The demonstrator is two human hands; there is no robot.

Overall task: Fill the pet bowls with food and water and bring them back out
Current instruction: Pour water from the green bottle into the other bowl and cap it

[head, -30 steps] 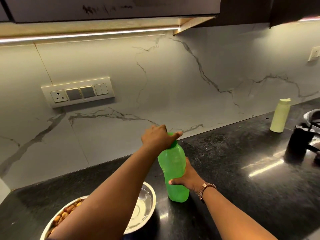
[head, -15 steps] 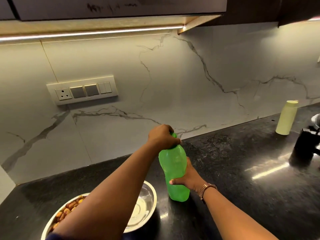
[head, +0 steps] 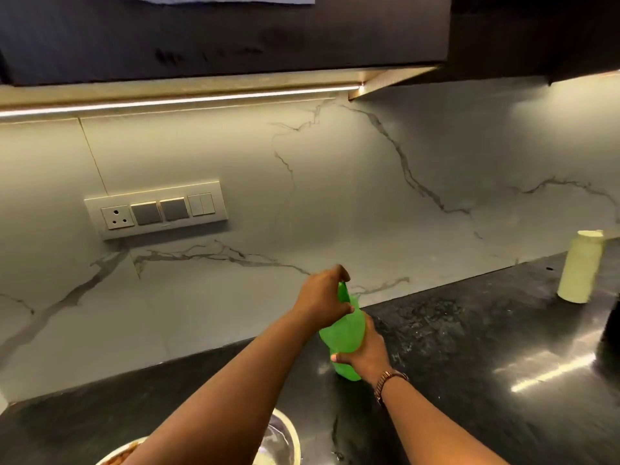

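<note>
A translucent green water bottle (head: pixel 345 333) stands on the black counter (head: pixel 453 364) near the marble backsplash. My left hand (head: pixel 322 297) is closed over its green cap at the top. My right hand (head: pixel 364 355), with a watch on the wrist, grips the lower body of the bottle from the right. At the bottom edge a steel bowl (head: pixel 285 441) holds water, and beside it the rim of a second bowl with brown kibble (head: pixel 117 459) peeks out under my left forearm, mostly hidden.
A pale yellow bottle (head: pixel 580 266) stands at the back right of the counter. A dark object (head: pixel 612 317) sits at the right edge. A switch and socket plate (head: pixel 156 209) is on the wall. Dark cabinets (head: pixel 235 31) hang overhead.
The view has tilted upward, so the two bowls have slid to the bottom edge. Both hands stay on the green bottle, the left still over the cap.
</note>
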